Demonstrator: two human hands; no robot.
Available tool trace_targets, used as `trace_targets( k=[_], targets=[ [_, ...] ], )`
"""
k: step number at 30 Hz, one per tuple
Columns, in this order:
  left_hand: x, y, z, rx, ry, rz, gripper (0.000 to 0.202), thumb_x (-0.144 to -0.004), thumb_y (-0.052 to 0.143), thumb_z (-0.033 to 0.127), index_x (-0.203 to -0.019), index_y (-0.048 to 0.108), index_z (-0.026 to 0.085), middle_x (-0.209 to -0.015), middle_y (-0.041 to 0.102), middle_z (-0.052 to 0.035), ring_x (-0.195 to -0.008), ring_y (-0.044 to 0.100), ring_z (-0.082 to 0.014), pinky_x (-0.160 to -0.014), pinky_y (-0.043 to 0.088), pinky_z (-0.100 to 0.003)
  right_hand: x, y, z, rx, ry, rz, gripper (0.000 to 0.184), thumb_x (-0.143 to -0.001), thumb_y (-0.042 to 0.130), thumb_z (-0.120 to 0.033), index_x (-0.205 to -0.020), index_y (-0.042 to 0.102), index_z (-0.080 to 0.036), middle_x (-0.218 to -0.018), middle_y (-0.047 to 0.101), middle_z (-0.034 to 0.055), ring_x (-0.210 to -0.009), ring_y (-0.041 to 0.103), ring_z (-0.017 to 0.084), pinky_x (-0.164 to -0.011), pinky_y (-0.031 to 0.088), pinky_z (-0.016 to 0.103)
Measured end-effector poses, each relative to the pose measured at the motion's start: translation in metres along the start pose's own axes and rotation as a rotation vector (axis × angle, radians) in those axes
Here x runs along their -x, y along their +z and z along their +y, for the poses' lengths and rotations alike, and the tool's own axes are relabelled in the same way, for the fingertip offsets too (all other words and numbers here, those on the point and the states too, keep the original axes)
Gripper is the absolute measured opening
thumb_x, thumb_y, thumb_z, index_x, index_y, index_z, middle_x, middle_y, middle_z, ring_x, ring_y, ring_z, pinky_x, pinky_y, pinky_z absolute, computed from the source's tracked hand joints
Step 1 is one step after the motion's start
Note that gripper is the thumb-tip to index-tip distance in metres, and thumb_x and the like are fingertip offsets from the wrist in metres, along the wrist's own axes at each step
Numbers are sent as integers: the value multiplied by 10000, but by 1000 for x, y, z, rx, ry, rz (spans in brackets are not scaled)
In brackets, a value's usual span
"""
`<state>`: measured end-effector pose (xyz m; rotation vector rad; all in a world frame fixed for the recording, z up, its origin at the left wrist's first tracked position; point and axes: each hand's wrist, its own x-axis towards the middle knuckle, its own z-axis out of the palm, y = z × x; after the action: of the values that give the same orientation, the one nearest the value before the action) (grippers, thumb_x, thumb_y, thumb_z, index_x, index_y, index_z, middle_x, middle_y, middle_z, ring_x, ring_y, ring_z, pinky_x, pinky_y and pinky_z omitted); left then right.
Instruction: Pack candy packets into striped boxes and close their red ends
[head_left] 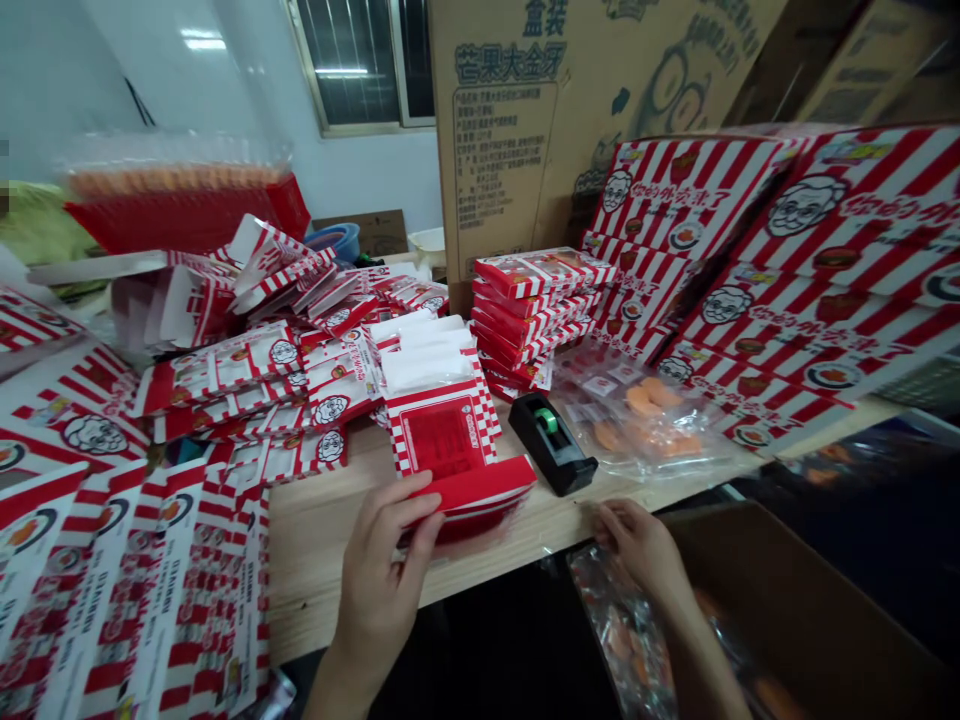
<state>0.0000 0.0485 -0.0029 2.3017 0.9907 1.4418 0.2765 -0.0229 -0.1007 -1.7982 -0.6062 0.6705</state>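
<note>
My left hand (386, 555) pinches the near end of a small red box (476, 488) between thumb and fingers, over the front of the table. Behind it lies a pile of flat red-and-white checked boxes (439, 430) with white flaps standing up. My right hand (637, 545) is at the table's front edge with its fingers curled together; what they hold, if anything, cannot be made out. Below that hand, clear plastic packets with orange pieces (626, 640) lie by an open brown carton (802, 610). A black tape dispenser (551, 445) sits between the two hands, farther back.
More clear packets (652, 405) lie right of the dispenser. Striped cartons (825, 260) are stacked at the right, beside packed boxes (532, 300). Striped boxes (247, 370) heap up at the left, with flat striped cartons (142, 590) in front. A large cardboard box (510, 150) stands behind.
</note>
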Motion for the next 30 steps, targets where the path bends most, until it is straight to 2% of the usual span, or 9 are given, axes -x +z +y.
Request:
trace_targets(
  k=[3,5,7,9,12,15,21,27,30],
  targets=[
    [2,-1,3,12,8,-9,138,-867,544,143,-981,577,214,-1032,631,-55,-943,613,-158,-799,534,-300,47,1,-30,-65,-44,-43,355,-642,666,-530,-645,612,-179,-499,554,-10,-384,417,106,-384,330,235],
    [4,-1,4,16,6,-15,154,-856,562,132,-989,570,209,-1040,627,-57,-956,608,-154,-822,528,-297,83,15,-60,-160,-113,-70,290,-715,658,-466,-690,626,-179,-517,560,-14,-411,452,102,-410,367,218],
    [5,-1,6,11,8,-23,164,-846,579,133,-994,566,205,-1050,625,-59,-974,604,-155,-836,523,-292,112,38,-92,-247,-152,-198,252,-759,641,-420,-671,625,-184,-521,580,-13,-396,468,95,-410,390,210],
    [6,-1,7,10,10,-37,164,-849,577,136,-997,566,205,-1064,622,-62,-982,603,-155,-827,526,-283,129,63,-116,-342,-155,-284,254,-753,642,-415,-653,628,-182,-520,594,-9,-383,486,97,-392,399,205],
    [4,-4,8,12,9,-60,146,-860,559,139,-990,568,205,-1060,619,-62,-969,607,-149,-803,532,-264,132,88,-132,-404,-113,-259,288,-740,651,-417,-592,599,-176,-486,579,-14,-388,496,97,-399,410,199],
    [-3,-10,9,3,53,-127,170,-870,546,145,-1027,569,205,-1023,619,-53,-934,611,-136,-802,531,-253,126,94,-131,-348,-109,-205,335,-753,648,-412,-536,546,-178,-425,536,-31,-399,475,89,-440,415,192],
    [-18,-27,13,-102,160,-360,322,-901,469,151,-1208,545,212,-1048,583,-82,-955,595,-166,-790,538,-295,122,91,-127,-256,-137,-202,399,-758,608,-475,-497,522,-186,-408,517,-31,-397,458,95,-452,402,204],
    [-23,-20,18,-130,165,-348,221,-904,485,230,-1092,597,195,-948,615,-68,-866,602,-181,-727,543,-314,113,95,-92,-84,-160,-177,508,-714,591,-571,-402,444,-198,-370,431,-37,-385,395,101,-453,370,232],
    [-18,-28,23,-175,195,-326,205,-919,455,227,-1054,609,214,-901,634,-43,-812,603,-163,-693,532,-283,98,81,-72,-33,-166,-337,452,-678,630,-556,-449,523,-181,-428,493,-23,-434,444,115,-484,385,237]
  ],
)
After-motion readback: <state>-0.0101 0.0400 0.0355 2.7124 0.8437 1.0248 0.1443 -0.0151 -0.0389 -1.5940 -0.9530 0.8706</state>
